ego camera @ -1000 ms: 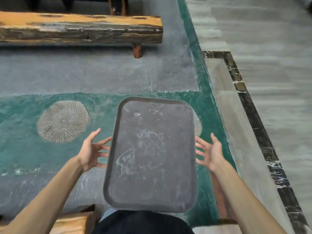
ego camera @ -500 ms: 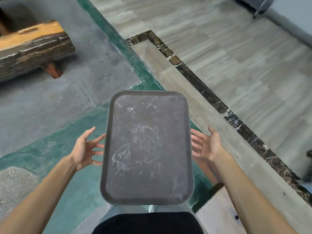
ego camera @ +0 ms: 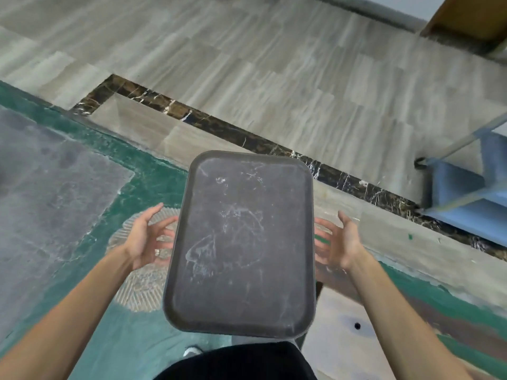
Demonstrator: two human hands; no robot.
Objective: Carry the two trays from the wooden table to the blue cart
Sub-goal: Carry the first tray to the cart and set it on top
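Note:
A dark grey scuffed tray [ego camera: 241, 248] is held flat in front of my body, its long side pointing away from me. My left hand [ego camera: 146, 238] grips its left edge and my right hand [ego camera: 338, 241] its right edge, fingers curled under the rim. Whether a second tray lies beneath it is hidden. The blue cart [ego camera: 466, 187] stands at the right edge of the view, ahead and to the right of the tray, with blue shelves and a pale metal frame.
Below me is green and grey patterned floor [ego camera: 68, 187]. A dark marble strip [ego camera: 247, 138] runs diagonally, with pale tiles beyond it. A pale wooden surface with a hole [ego camera: 343, 316] sits low right. A brown wooden piece [ego camera: 472, 15] fills the top right corner.
The view has swung to the right with the tray held the same way. The wooden bench has left the view on the left and the blue cart has come in on the right.

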